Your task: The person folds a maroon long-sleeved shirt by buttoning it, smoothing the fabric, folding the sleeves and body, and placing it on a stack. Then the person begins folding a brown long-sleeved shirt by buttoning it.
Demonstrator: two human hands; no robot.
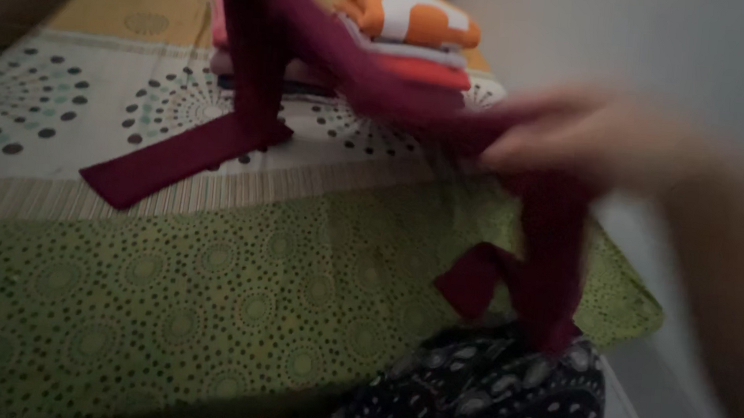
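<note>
The bed sheet (161, 307) fills most of my view: a green band with dotted rings across the lower half, a pale band with dark sunburst circles above it, and a yellow band at the upper left. Along the right of the frame I see a plain grey wall (668, 46).

Next in size is the maroon garment (259, 67), long and dark red. It runs down from the top centre of the frame, and one flat end lies on the pale band at centre left. Another stretch crosses to the right, and from there folds hang down toward the lower right.

At the bottom centre lies a dark cloth with pale spots (480, 403), just under the hanging end of the garment.

My right hand (590, 138) sits at the right middle of the frame, heavily blurred. It is closed around the garment, with the cloth passing through it and hanging below. My forearm runs off toward the lower right corner.

At the top centre, behind the garment, I see a stack of folded clothes (413, 26), orange and white on top, with red and pink layers beneath.

I cannot find my left hand anywhere in the frame.
</note>
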